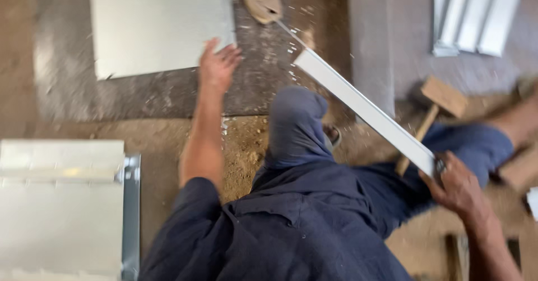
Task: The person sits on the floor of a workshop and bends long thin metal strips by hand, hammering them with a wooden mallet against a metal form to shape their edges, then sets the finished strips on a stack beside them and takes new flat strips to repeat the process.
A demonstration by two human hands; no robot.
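- Right hand (457,188): closed around the near end of a long white metal strip (364,110), at the lower right of the view. The strip runs diagonally up and away over the person's knee toward the far floor.
- Strip, judged: thin folded sheet metal, light for its length, stiff along the fold but liable to flex and swing at the free end; edges likely sharp. Best held near an end with a second hold toward the middle (motion blur hides the finish).
- Wooden mallet (434,107): lies on the floor just behind the strip, untouched.
- Left hand (217,65): fingers spread and empty, reaching out at the near edge of a flat metal sheet (159,26) on the floor; contact cannot be told.
- Folded metal channels (476,14): stacked far right, well apart.
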